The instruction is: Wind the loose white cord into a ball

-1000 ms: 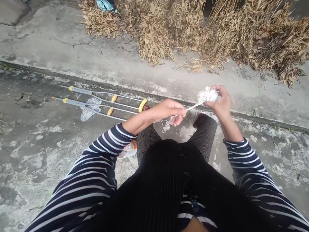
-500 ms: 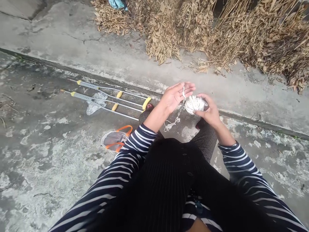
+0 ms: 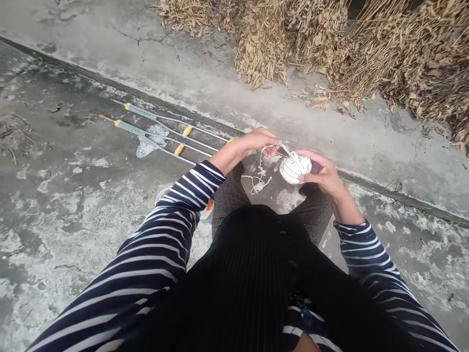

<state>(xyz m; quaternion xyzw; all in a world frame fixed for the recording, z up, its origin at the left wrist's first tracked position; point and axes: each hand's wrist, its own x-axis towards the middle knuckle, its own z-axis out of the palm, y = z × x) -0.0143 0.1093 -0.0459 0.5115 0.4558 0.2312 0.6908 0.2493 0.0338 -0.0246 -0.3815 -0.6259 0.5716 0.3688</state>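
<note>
My right hand holds a ball of white cord from its right side, thumb below and fingers above. Just left of the ball, my left hand pinches a strand of the cord that runs to the top of the ball. From my left hand the loose cord hangs down and ends in a small tangle over the ground between my legs.
Two crutches lie on the concrete at the left, with a clear plastic bag among them. A bag with orange trim is mostly hidden behind my left arm. Dry brown plants line the top, beyond a low concrete ledge.
My left hand's fingers, spread with a loop of cord around them before, have closed on the strand. The ball has turned in my right hand. The view has shifted, and my left arm covers more of the orange-trimmed bag.
</note>
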